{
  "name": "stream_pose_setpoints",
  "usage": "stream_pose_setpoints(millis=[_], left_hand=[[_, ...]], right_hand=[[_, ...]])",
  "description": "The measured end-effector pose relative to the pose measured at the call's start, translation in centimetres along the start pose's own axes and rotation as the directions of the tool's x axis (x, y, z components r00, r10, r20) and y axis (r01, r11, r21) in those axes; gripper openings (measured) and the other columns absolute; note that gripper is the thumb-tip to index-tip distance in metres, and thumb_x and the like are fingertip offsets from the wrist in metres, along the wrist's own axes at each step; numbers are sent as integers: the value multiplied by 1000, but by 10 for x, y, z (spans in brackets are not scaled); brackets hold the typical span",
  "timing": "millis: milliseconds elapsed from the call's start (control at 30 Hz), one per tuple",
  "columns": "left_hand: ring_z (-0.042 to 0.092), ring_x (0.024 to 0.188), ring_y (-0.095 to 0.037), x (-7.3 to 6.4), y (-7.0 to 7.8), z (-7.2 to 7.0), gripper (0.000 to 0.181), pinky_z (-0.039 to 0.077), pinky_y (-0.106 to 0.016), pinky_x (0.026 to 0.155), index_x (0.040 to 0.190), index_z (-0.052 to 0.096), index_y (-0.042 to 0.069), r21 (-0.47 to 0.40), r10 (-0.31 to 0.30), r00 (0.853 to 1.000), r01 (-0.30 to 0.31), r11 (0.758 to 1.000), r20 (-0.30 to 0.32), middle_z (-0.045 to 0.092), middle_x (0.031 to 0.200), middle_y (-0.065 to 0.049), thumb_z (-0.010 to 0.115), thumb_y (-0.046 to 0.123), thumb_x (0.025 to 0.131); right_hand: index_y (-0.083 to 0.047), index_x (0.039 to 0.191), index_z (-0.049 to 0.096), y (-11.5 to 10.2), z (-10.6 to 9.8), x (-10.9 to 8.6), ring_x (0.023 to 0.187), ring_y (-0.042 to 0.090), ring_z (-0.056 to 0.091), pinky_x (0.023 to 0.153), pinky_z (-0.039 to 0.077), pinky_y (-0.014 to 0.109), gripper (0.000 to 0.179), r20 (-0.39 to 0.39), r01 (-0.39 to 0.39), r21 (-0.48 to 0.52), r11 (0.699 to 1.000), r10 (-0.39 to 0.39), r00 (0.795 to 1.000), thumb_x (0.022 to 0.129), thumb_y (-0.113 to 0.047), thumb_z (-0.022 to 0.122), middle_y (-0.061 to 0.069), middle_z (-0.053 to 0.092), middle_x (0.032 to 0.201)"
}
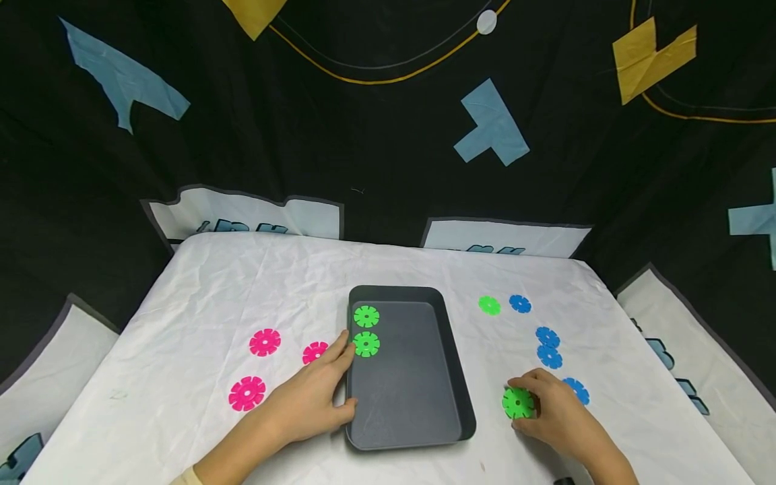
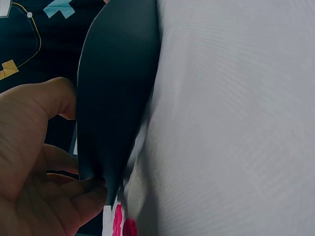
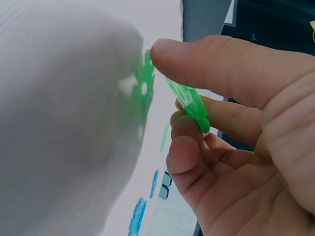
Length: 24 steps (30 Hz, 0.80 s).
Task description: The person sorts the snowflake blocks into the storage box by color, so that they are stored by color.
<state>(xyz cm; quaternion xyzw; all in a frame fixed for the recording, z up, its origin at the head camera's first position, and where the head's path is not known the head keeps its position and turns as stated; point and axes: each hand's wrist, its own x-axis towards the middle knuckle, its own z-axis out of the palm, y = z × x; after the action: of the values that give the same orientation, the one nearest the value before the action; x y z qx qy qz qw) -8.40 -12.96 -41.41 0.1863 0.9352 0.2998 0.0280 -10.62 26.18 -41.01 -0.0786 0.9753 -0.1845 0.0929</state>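
Left grip (image 1: pixel 312 397) outstretched, right grip (image 1: pixel 554 407) pinching

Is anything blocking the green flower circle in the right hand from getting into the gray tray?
Nothing visible blocks the green circle in the right hand: only white cloth lies between it and the tray. It would probably just need lifting over the tray's raised side. The left hand is at the opposite edge.

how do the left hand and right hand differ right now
The left hand holds the tray by its left edge; the right hand pinches a green disc.
The left hand is at the tray, while the right hand is apart from it.
Pink discs lie near the left hand, blue discs near the right.
Both are bare.
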Motion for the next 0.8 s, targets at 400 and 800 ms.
stream_pose_setpoints(millis=[400, 800], left_hand=[[30, 141, -21, 1, 0, 1, 81, 37, -40, 107, 146, 39, -3, 1, -1, 1000, 1, 1000, 3, 21, 159, -15, 71, 31, 80], [31, 141, -22, 1, 0, 0, 82, 38, -41, 106, 147, 38, -3, 6, -2, 1000, 2, 1000, 5, 21, 159, -16, 71, 32, 80]], right_hand=[[-10, 110, 70, -15, -15, 10, 74, 10, 48, 60, 43, 23, 48, -158, 255, -42, 966, -258, 953, 66, -16, 89, -8, 56, 97], [-12, 113, 70, -59, -30, 26, 76, 12, 51, 59, 45, 21, 51, -169, 380, -84, 921, -389, 906, 66, -18, 89, -9, 56, 101]])
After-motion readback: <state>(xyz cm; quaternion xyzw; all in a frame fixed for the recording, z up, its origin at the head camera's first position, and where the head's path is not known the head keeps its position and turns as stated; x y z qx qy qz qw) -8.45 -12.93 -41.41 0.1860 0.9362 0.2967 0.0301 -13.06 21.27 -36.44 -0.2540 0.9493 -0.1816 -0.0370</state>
